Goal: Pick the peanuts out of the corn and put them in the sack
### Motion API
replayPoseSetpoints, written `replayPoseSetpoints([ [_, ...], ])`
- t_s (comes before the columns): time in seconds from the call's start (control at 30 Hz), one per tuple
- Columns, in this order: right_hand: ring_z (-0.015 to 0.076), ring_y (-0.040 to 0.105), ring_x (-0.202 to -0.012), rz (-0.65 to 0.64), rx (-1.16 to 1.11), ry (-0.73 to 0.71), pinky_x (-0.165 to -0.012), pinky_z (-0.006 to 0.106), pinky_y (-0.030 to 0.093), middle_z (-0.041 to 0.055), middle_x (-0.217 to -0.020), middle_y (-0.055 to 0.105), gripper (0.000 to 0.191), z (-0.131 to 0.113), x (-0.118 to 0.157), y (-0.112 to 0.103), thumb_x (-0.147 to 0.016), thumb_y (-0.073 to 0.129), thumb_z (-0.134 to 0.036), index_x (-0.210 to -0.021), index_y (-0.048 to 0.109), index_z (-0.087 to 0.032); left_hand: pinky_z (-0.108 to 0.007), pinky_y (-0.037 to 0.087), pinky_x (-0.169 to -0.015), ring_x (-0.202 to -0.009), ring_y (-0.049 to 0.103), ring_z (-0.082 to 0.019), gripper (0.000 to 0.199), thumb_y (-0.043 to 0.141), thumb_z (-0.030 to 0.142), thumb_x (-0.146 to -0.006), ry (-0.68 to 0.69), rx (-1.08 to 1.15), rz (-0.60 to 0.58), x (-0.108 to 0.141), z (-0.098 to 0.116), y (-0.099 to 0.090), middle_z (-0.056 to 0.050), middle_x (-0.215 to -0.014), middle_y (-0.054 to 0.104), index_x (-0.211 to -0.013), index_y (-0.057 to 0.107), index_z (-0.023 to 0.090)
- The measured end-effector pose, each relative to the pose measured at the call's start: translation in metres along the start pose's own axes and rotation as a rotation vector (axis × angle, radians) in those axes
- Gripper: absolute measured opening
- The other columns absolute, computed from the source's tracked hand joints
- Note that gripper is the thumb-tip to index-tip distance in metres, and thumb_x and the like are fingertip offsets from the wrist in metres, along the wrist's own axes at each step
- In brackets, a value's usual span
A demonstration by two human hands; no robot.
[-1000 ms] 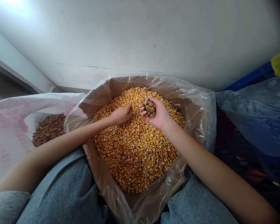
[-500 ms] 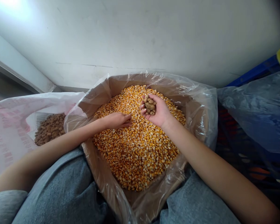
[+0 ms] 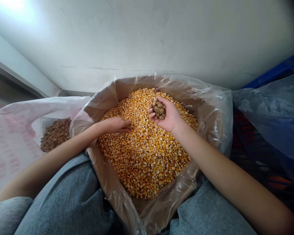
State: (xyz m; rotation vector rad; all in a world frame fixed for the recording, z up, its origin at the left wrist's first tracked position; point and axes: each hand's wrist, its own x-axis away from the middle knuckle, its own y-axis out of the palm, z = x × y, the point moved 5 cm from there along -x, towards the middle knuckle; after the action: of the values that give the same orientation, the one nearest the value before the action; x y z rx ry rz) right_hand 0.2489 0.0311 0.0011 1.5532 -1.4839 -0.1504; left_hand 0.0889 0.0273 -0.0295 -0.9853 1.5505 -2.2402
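Several unshelled peanuts (image 3: 159, 109) lie heaped in the cupped palm of my right hand (image 3: 170, 115), its fingers curled around them. This hand is above the corn kernels (image 3: 147, 156), toward the far right of the heap. My left hand (image 3: 116, 125) hovers low over the left side of the corn, palm down. Its fingers are drawn together, and whatever is in them is hidden. The corn fills a cardboard box (image 3: 137, 84) lined with clear plastic (image 3: 214, 93).
To the left, a white bag with red print (image 3: 12, 137) holds more peanuts (image 3: 56, 133). On the right are a blue crate edge (image 3: 271, 70) and a clear plastic sheet (image 3: 271, 107). A white wall (image 3: 147, 39) rises behind the box. My knees flank it.
My left hand has shifted left over the corn, away from the right hand. The right hand still holds the peanuts in much the same place. The view has tilted slightly.
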Motion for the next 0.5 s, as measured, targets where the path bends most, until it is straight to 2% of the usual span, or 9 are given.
replayPoseSetpoints([
  [0.13, 0.0076, 0.046, -0.048, 0.013, 0.002, 0.011, -0.038, 0.016, 0.034, 0.0003, -0.055, 0.051, 0.017, 0.001, 0.001, 0.0, -0.078, 0.041, -0.027, -0.073, 0.054, -0.017, -0.02, 0.033, -0.058, -0.068, 0.053, -0.013, 0.026, 0.043, 0.038, -0.078, 0.054, 0.083, -0.025, -0.003, 0.001, 0.003, -0.002, -0.081, 0.061, -0.095, 0.053, 0.021],
  [0.27, 0.0079, 0.046, -0.048, 0.012, 0.005, 0.006, -0.039, 0.016, 0.034, 0.0005, -0.054, 0.051, 0.017, 0.0, 0.001, 0.0, -0.078, 0.04, -0.027, -0.073, 0.054, -0.017, -0.02, 0.034, -0.059, -0.063, 0.051, -0.01, 0.024, 0.046, 0.037, -0.077, 0.028, 0.204, 0.067, -0.001, -0.001, -0.008, 0.001, -0.071, 0.059, -0.088, 0.057, 0.02],
  [0.3, 0.008, 0.046, -0.048, 0.012, 0.003, 0.007, -0.038, 0.016, 0.034, 0.0006, -0.054, 0.051, 0.017, 0.0, 0.002, 0.001, -0.078, 0.04, -0.026, -0.073, 0.053, -0.016, -0.019, 0.035, -0.059, -0.061, 0.05, -0.01, 0.024, 0.046, 0.038, -0.076, 0.0, 0.259, 0.121, 0.004, -0.002, -0.014, 0.001, -0.069, 0.059, -0.087, 0.057, 0.019],
  [0.37, 0.0081, 0.046, -0.048, 0.017, -0.007, 0.008, -0.038, 0.016, 0.034, 0.0007, -0.055, 0.051, 0.016, -0.001, 0.002, 0.002, -0.077, 0.04, -0.026, -0.073, 0.053, -0.016, -0.018, 0.036, -0.059, -0.063, 0.051, -0.009, 0.027, 0.046, 0.04, -0.076, -0.103, 0.409, 0.3, 0.024, -0.008, -0.029, 0.002, -0.072, 0.059, -0.088, 0.057, 0.019],
  [0.43, 0.0082, 0.046, -0.048, 0.016, -0.022, 0.01, -0.038, 0.015, 0.034, 0.0008, -0.055, 0.051, 0.016, -0.001, 0.003, 0.003, -0.077, 0.04, -0.025, -0.073, 0.053, -0.016, -0.018, 0.038, -0.062, -0.069, 0.052, -0.01, 0.031, 0.048, 0.042, -0.074, -0.282, 0.56, 0.542, 0.062, -0.022, -0.043, 0.001, -0.082, 0.06, -0.092, 0.056, 0.019],
  [0.5, 0.0084, 0.047, -0.049, 0.007, -0.031, 0.01, -0.038, 0.015, 0.034, 0.0009, -0.055, 0.051, 0.016, -0.001, 0.003, 0.004, -0.077, 0.04, -0.025, -0.074, 0.053, -0.016, -0.018, 0.038, -0.06, -0.067, 0.051, -0.01, 0.033, 0.05, 0.044, -0.072, -0.508, 0.614, 0.709, 0.111, -0.04, -0.047, 0.001, -0.082, 0.06, -0.093, 0.056, 0.019],
])
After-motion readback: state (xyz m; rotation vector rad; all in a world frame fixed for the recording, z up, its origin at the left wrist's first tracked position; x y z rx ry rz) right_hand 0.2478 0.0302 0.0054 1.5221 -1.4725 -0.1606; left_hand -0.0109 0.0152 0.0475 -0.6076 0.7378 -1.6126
